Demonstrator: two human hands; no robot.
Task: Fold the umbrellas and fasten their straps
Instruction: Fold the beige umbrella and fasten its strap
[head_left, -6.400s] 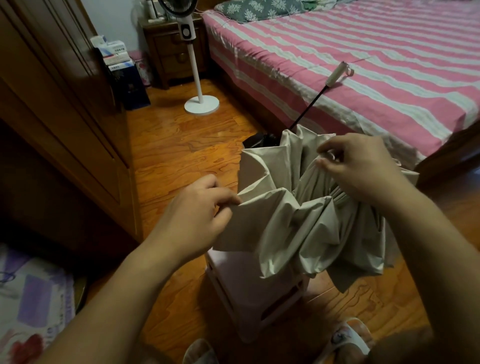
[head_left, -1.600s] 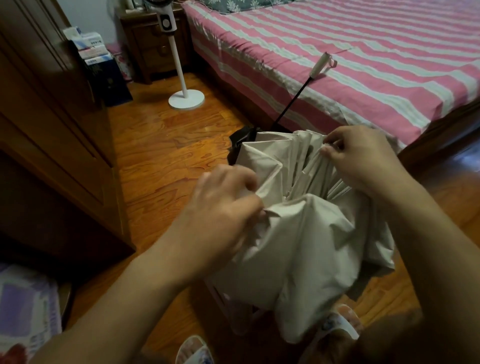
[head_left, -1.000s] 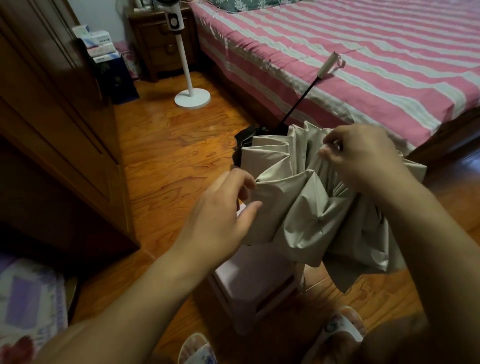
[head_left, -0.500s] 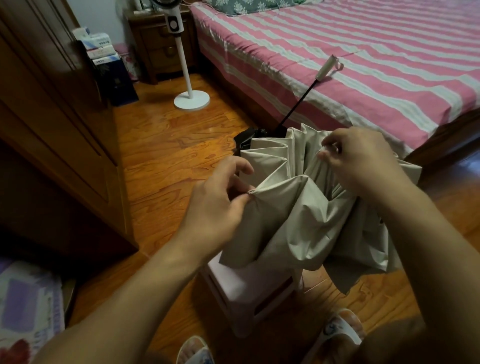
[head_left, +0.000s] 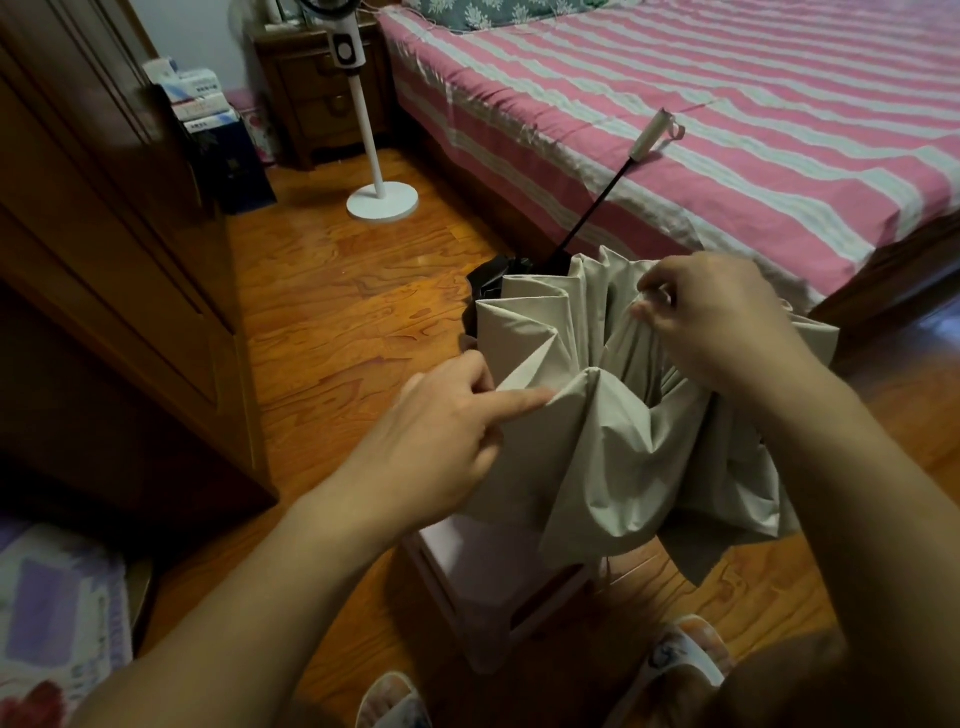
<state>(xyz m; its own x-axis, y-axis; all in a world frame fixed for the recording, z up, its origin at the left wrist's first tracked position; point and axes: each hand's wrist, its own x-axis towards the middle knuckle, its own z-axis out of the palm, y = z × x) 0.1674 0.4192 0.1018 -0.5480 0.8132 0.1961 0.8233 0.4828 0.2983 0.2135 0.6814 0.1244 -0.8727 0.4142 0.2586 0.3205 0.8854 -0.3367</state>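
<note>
- A bed (head_left: 727, 130) with a pink-and-white striped sheet fills the top right; its far end and right side are cut off by the frame.
- A dark wooden wardrobe (head_left: 104, 234) runs down the left edge, only partly in view.
- The wooden floor (head_left: 337, 312) carries everything else.
- One umbrella (head_left: 623, 441), beige outside with a black lining, is held over the floor near the bed's front edge; its cloth hangs in loose folds, not yet wrapped, and no strap can be made out.
- Its black rod slants up to one pale handle (head_left: 649, 137), which lies on the front edge of the bed.
- One pale box-like stool (head_left: 493, 582) stands on the floor under the cloth; its top is partly hidden, so whether it holds anything cannot be told.
- One white fan stand (head_left: 382, 200) sits on the floor by a nightstand (head_left: 322, 88); the fan's head is cut off at the top.
- A stack of boxes (head_left: 200, 104) leans by the wardrobe; their count is hard to make out.
- The left hand (head_left: 441, 431) pinches a fold edge between thumb and forefinger.
- The right hand (head_left: 717, 322), fingers curled, grips gathered folds near the top.
- Two slippers (head_left: 680, 654) show at the bottom edge, both partly cut off.
</note>
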